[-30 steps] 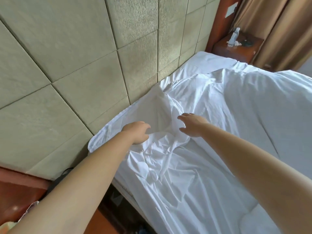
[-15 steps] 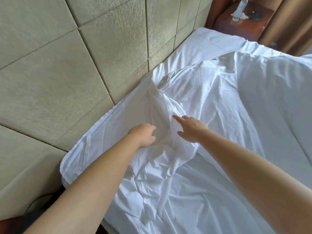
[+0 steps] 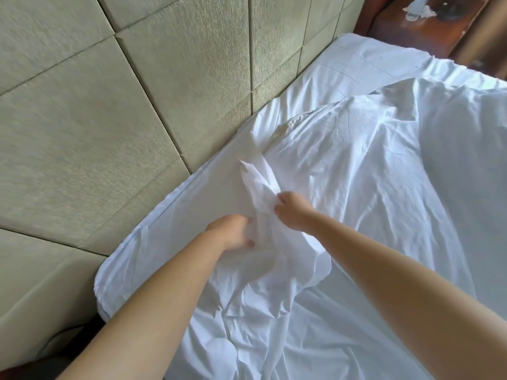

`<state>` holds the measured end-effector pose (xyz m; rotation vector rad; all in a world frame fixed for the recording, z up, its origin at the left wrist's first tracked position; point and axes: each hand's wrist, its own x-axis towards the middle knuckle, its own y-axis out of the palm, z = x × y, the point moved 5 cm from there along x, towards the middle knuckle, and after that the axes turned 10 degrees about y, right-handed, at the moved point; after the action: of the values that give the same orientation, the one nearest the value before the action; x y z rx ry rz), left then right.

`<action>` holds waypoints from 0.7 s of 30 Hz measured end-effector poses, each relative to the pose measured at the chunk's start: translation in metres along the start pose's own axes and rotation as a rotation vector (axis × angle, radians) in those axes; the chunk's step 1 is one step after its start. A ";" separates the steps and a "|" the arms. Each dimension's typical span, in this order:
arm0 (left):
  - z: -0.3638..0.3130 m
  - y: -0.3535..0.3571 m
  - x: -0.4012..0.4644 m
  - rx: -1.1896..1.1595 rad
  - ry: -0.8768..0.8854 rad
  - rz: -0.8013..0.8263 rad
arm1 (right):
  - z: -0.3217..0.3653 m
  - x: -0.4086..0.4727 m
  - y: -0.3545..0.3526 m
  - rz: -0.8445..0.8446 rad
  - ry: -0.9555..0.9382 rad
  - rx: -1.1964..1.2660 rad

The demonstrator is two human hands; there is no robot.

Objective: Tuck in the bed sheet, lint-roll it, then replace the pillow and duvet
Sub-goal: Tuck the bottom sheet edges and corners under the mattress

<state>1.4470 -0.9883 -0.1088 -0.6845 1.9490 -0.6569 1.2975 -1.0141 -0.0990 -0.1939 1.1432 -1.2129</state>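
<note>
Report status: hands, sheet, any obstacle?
Left hand and right hand both grip bunched bed sheet. Sheet loose, wrinkled, not tucked. Nothing in the way.

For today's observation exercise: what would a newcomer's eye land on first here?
Two bare hands, left hand and right hand, gripping a bunched fold of white sheet at centre. Behind it, to the left, padded wall panels; a wooden nightstand sits top right.
</note>
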 end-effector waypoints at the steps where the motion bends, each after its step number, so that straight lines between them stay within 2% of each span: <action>1: 0.006 -0.001 -0.002 -0.029 -0.005 0.005 | 0.012 -0.002 0.003 0.016 -0.012 0.097; 3: 0.014 -0.005 -0.006 -0.123 0.000 0.005 | 0.034 -0.002 0.008 0.032 -0.033 0.254; 8: 0.026 -0.017 -0.019 -0.460 0.019 -0.014 | 0.077 -0.004 0.020 0.078 -0.088 0.429; 11: 0.037 -0.026 -0.027 -0.629 -0.015 -0.078 | 0.105 -0.009 0.029 0.127 -0.126 0.551; 17: 0.077 -0.058 -0.055 -0.713 -0.118 -0.391 | 0.167 -0.020 0.040 0.209 -0.206 0.738; 21: 0.110 -0.082 -0.075 -0.633 -0.120 -0.660 | 0.202 -0.021 0.057 0.304 -0.255 0.837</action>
<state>1.5917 -1.0122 -0.0545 -1.7605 1.8034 -0.3458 1.4907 -1.0609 -0.0287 0.4358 0.3610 -1.2503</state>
